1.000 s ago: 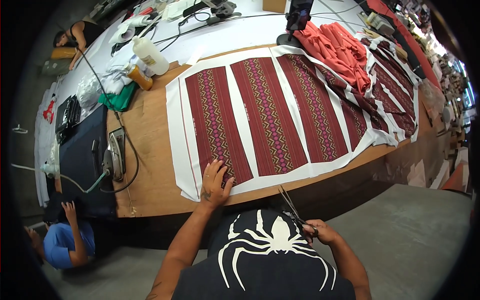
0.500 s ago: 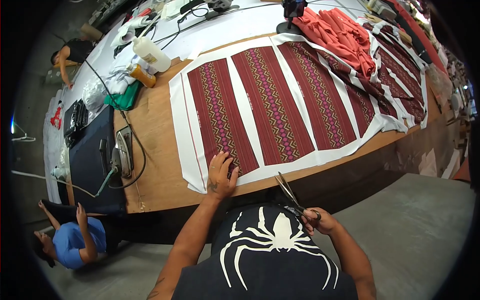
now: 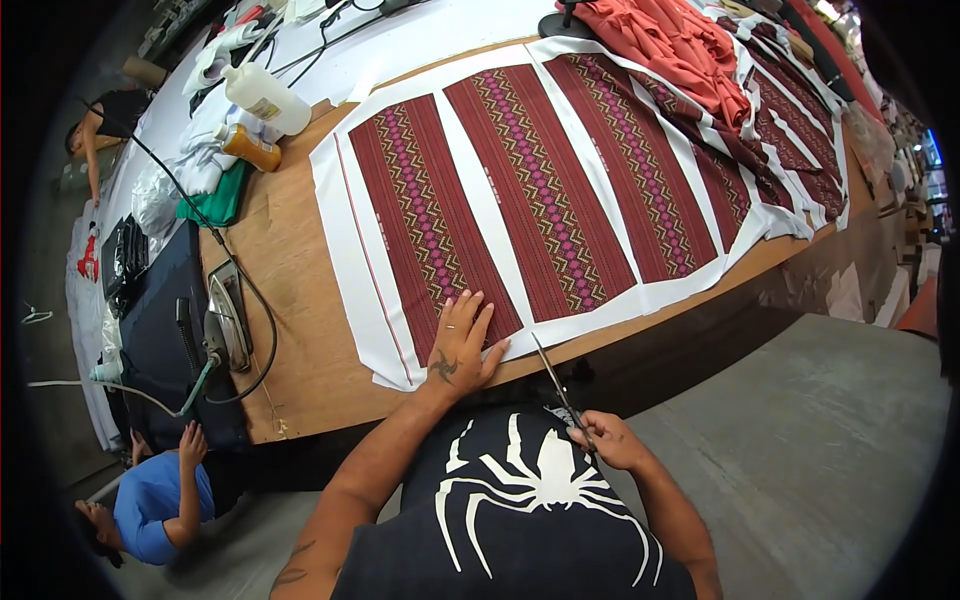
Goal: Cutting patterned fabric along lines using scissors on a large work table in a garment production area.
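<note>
A white cloth with three dark red patterned panels [image 3: 545, 190] lies spread on a wooden table [image 3: 290, 290]. My left hand [image 3: 460, 345] rests flat on the cloth's near edge, fingers apart, at the foot of the leftmost panel. My right hand [image 3: 605, 440] grips the handles of a pair of scissors [image 3: 553, 380], held just off the table's near edge. The blades point up toward the white border of the cloth, close to my left hand.
A heap of orange-red fabric [image 3: 680, 40] and more patterned cloth lie at the far right. Two bottles [image 3: 262, 95] and a green cloth stand at the far left. An electric iron [image 3: 225, 320] with a cable sits at the left. A person in blue [image 3: 150, 500] crouches on the floor.
My view has moved closer to the table. My left hand has stayed flat on the cloth's edge while my right hand brought the scissors nearer to the border.
</note>
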Available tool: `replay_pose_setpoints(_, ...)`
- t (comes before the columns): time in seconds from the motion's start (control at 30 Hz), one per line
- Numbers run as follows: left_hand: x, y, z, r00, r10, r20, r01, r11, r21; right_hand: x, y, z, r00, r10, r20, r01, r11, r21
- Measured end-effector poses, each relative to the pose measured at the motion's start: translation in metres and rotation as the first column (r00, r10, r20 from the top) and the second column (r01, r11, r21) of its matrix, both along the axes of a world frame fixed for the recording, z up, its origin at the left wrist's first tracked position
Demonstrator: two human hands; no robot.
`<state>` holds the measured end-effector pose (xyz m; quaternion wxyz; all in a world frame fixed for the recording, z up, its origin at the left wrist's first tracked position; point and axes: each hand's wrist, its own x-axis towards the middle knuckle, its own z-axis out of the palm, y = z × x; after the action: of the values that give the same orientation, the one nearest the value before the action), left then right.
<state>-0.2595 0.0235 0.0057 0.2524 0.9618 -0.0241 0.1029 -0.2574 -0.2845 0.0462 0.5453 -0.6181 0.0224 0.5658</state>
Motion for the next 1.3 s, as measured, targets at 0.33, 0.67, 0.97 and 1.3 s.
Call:
replay_pose_setpoints(0.33,0.001,0.0,0.0,1.0,-0.006,-0.018,0.006,1.0,-0.007,-0.002,0.029,0.004,0.989,0.006,0.146,0.014,0.99,-0.137)
replay_pose_setpoints(0.67,-0.002,0.001,0.001,1.0,0.004,0.023,-0.003,0.998,-0.058,-0.01,0.016,-0.009,0.993,-0.041,0.11,0.049,0.996,-0.075)
replay_pose_setpoints(0.97,-0.103,0.041,-0.002,0.936,0.347,0.06,-0.35,0.936,0.036,-0.002,0.011,0.0,0.998,-0.061,0.024,0.062,0.998,-0.033)
replay_pose_setpoints(1.3,-0.159,0.055,-0.005,0.855,0.519,0.02,-0.519,0.852,0.073,0.001,0.009,0.003,0.997,-0.073,-0.016,0.073,0.997,0.001)
